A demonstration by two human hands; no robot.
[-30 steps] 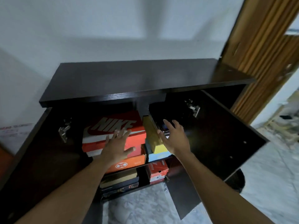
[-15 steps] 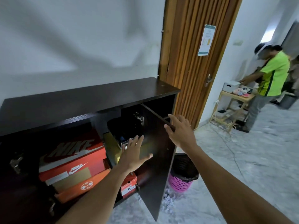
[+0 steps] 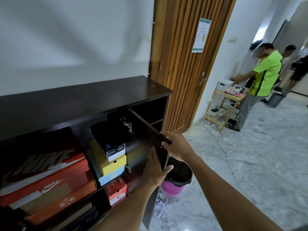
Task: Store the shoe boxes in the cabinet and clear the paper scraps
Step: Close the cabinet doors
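Left grip (image 3: 155,171) has reached the door (image 3: 145,139), flat; right grip (image 3: 178,145) clasps its corner.

Both arms outstretched; left hand (image 3: 155,170) flat, fingers straight; right hand (image 3: 177,145) grips the door (image 3: 140,144) corner

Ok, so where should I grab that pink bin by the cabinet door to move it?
Grip the rim of the pink bin from above, on its side away from the open cabinet door. It stands upright with the mouth open, and the door covers its left edge.
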